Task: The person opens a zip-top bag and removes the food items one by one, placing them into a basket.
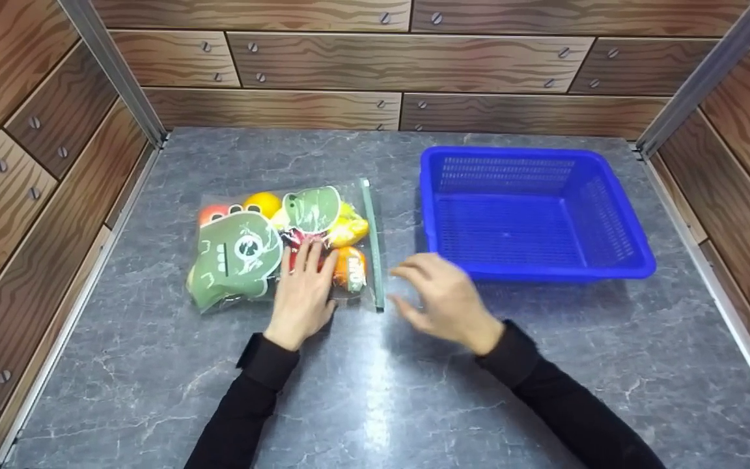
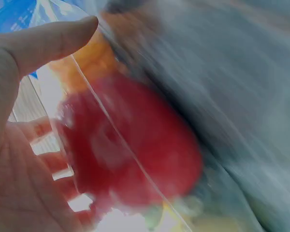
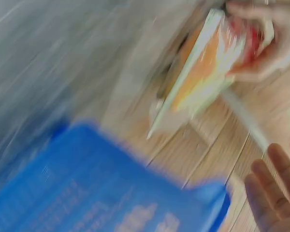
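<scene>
A clear zip bag with a green cartoon print [image 1: 238, 254] lies on the grey tabletop, its green slider bar [image 1: 374, 247] along the right edge. Inside are toy fruits and vegetables: a red piece [image 2: 130, 140], an orange one [image 1: 347, 266], yellow ones and a round orange-yellow one [image 1: 263, 204]. My left hand [image 1: 303, 293] rests on the bag's front middle with fingers extended over the red piece. Between the slider bar and the basket, my right hand [image 1: 446, 296] hovers with loosely bent fingers and holds nothing; it is blurred in the head view.
A blue plastic basket [image 1: 538, 270] with slotted walls stands at the right, close behind my right hand. Wood-patterned panels [image 1: 407, 62] with metal corner posts [image 1: 121, 71] enclose the table at the back and both sides.
</scene>
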{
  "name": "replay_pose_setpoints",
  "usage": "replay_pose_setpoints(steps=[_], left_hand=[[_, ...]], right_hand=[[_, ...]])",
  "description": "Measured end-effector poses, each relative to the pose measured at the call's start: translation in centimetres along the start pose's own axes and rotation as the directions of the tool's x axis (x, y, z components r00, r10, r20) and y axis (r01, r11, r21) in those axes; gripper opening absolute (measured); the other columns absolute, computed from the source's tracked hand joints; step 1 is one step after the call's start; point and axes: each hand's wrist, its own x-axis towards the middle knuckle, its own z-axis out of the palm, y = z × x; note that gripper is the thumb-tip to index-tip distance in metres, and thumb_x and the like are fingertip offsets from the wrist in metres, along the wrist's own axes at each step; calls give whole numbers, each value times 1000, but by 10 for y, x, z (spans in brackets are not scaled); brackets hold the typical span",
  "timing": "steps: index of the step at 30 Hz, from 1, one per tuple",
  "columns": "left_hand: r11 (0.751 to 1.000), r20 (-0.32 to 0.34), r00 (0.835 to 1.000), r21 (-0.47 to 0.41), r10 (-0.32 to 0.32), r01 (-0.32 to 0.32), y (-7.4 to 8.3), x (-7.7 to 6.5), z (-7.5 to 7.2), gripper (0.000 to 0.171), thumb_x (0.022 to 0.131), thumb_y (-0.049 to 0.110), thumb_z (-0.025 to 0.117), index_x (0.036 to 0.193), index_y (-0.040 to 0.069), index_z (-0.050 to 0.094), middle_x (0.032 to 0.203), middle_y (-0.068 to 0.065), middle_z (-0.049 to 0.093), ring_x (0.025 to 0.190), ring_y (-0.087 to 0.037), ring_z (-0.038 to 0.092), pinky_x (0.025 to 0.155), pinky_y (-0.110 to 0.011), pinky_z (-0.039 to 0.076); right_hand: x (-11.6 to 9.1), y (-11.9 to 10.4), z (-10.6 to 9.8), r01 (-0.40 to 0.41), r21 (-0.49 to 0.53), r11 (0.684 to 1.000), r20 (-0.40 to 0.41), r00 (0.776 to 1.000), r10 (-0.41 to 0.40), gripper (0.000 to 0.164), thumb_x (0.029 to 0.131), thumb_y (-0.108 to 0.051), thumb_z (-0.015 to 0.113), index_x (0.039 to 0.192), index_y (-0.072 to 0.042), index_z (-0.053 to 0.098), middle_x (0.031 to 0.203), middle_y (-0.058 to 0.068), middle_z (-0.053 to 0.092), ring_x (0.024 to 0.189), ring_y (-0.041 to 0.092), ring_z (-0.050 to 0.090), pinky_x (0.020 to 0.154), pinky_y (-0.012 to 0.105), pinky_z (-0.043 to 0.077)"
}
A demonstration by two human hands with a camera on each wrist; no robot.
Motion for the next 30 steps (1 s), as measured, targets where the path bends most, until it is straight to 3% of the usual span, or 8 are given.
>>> replay_pose_setpoints(steps=[5,9,14,18,21,26,30], left_hand=[[999,-23,999,-31,-36,35,-12,-8,-1,90,66,37,88,143,14,45,146,-21,46,139,-40,40,114,-58,31],[998,-42,998,-52,-44,42,-17,-12,-1,89,68,36,88,142,14,45,146,-21,46,140,-39,40,113,-58,32],[998,-80,996,-58,-43,39,-19,-13,0,85,67,34,88,139,13,49,144,-21,48,136,-39,43,110,-58,35],[998,-112,993,-55,-47,41,-18,-11,-2,81,67,34,88,136,12,52,141,-21,51,132,-40,47,106,-58,38],[997,-101,994,-58,-53,47,-14,-9,-4,81,68,35,87,137,12,51,140,-21,51,132,-41,46,106,-58,38],[997,-91,996,-74,-21,14,-4,-5,-5,79,68,36,86,135,12,53,141,-19,51,131,-41,47,106,-58,38],[993,-157,987,-99,41,-57,2,-2,-4,70,71,37,83,130,12,56,139,-14,54,127,-36,51,105,-53,41]], right_hand=[[4,-13,32,-49,-22,999,148,988,51,42,83,-32,74,117,-9,65,107,6,67,96,18,65,84,30,57],[4,-15,51,-123,-75,990,266,954,139,54,82,-36,75,125,-8,59,113,6,64,96,19,64,78,29,58],[6,-17,60,-185,-116,976,363,907,216,72,76,-35,81,134,-5,51,118,11,60,93,24,64,71,35,59],[8,-22,61,-203,-150,968,387,888,247,73,76,-19,80,138,-1,46,113,13,61,82,26,66,63,36,59],[8,-24,59,-200,-173,964,368,895,251,54,77,-7,72,128,0,56,99,11,65,70,25,65,56,34,57],[8,-25,55,-195,-155,968,296,926,234,11,79,-2,68,86,-8,71,73,3,66,59,20,65,51,31,55],[11,-26,46,-163,-100,982,208,961,181,8,79,-3,71,83,-9,73,71,-1,65,59,15,64,54,27,55]])
